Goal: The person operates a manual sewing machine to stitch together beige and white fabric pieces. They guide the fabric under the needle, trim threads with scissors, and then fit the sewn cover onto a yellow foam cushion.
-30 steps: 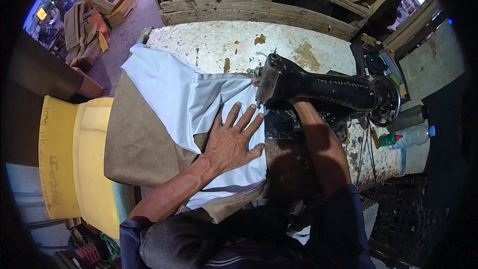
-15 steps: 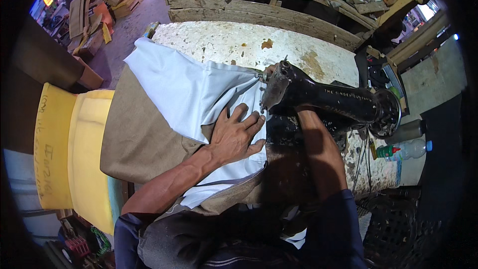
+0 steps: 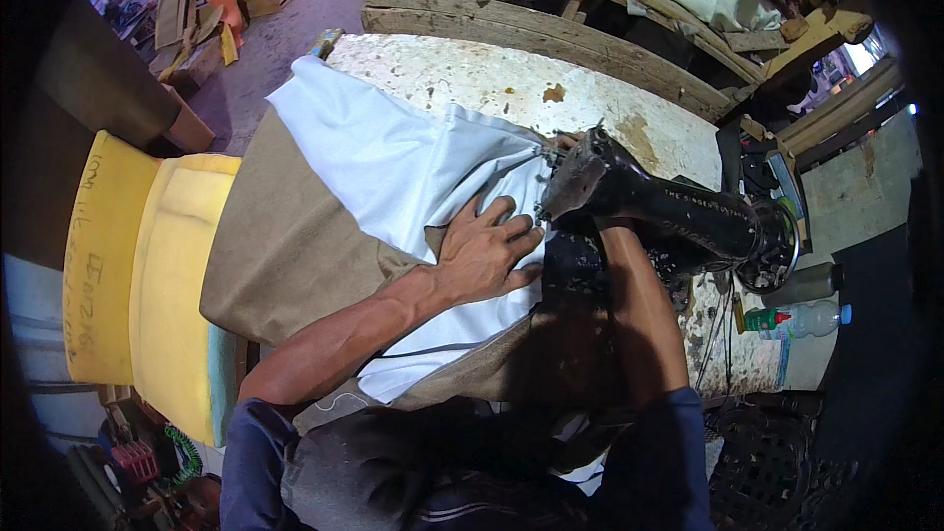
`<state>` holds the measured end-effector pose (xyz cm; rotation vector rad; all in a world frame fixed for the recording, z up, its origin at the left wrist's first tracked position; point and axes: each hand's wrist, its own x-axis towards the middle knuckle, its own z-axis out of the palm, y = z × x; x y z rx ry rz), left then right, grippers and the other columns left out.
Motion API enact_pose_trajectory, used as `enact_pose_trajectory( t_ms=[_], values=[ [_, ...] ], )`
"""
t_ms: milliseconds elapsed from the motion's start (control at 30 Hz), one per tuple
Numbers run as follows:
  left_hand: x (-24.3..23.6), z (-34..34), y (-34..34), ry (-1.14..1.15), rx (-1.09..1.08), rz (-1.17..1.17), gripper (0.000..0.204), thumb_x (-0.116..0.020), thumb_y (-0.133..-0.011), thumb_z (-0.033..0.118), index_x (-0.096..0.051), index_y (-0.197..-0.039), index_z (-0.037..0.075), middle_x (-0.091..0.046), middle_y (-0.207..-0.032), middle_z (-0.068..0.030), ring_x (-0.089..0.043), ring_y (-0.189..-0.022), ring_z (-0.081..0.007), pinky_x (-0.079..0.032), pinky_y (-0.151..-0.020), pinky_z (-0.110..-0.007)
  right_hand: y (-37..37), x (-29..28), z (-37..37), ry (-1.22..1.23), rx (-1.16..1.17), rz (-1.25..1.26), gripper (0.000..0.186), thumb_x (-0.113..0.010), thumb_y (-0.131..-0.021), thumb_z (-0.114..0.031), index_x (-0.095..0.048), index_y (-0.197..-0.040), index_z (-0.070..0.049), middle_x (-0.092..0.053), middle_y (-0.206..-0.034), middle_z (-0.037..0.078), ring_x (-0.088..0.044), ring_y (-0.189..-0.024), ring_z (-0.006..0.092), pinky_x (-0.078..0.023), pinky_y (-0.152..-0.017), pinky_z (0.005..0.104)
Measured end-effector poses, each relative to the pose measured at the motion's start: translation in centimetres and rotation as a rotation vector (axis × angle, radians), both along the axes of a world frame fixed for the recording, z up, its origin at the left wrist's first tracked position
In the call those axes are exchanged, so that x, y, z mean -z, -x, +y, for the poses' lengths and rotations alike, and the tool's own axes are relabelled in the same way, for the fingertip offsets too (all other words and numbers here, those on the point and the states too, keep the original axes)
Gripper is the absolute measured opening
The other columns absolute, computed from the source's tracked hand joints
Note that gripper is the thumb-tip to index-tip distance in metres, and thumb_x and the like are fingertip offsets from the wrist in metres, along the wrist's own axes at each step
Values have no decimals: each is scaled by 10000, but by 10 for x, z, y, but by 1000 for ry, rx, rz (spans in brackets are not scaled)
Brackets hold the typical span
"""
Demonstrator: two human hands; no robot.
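A black sewing machine (image 3: 678, 197) stands on a worn white table, its head at the edge of a piece of white-backed brown fabric (image 3: 285, 226). My left hand (image 3: 487, 248) presses palm down on the fabric's white side, just left of the needle area, with its fingers apart and slightly bent. Under the machine's arm passes my right forearm (image 3: 644, 320). Most of my right hand (image 3: 568, 140) is hidden behind the machine head; only a bit of finger shows by the fabric's far edge, so its grip is unclear.
Yellow foam pieces (image 3: 177, 275) stand left of the table (image 3: 442, 69). To the right lie a clear bottle with a blue cap (image 3: 816, 319) and a small green bottle with a red cap (image 3: 765, 321). A wooden frame (image 3: 551, 39) runs along the far side.
The whole view has shifted, so the table and machine appear farther right. My left hand's fingers are more bent and closer together on the fabric. The right arm still reaches under the machine.
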<state>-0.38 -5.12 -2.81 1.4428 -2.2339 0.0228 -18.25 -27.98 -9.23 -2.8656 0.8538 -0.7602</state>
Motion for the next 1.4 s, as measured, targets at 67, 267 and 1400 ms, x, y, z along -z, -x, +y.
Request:
enact_pose_trajectory(
  t_ms=[67, 267, 1400],
  values=[
    [-15, 7, -7, 4, 26, 42, 478, -777, -930, 372, -746, -1339, 128, -694, -1315, -70, -570, -1281, -329, -469, -1052, -551, 5, -24, 25, 215, 110, 57, 327, -655, -1037, -237, -720, -1317, -81, -773, -1186, 158, -749, -1097, 295, -576, -990, 422],
    [-55, 75, -30, 84, -415, 118, 445, -807, -913, 224, -703, -1321, 83, -646, -1309, -171, -574, -1246, -358, -474, -1065, -551, 53, -116, 192, -936, 336, -203, 268, -653, -1059, -190, -813, -1242, -75, -788, -903, 90, -737, -839, 236, -555, -802, 395],
    [-65, -6, -70, 37, -536, 414, 244, -780, -950, 75, -681, -1162, 4, -696, -1004, -120, -665, -924, -281, -529, -832, -398, 39, -93, 421, -1747, 395, -1195, 357, -603, -1162, -319, -737, -1240, 3, -743, -1015, 39, -668, -958, 86, -556, -845, 312]
  ],
)
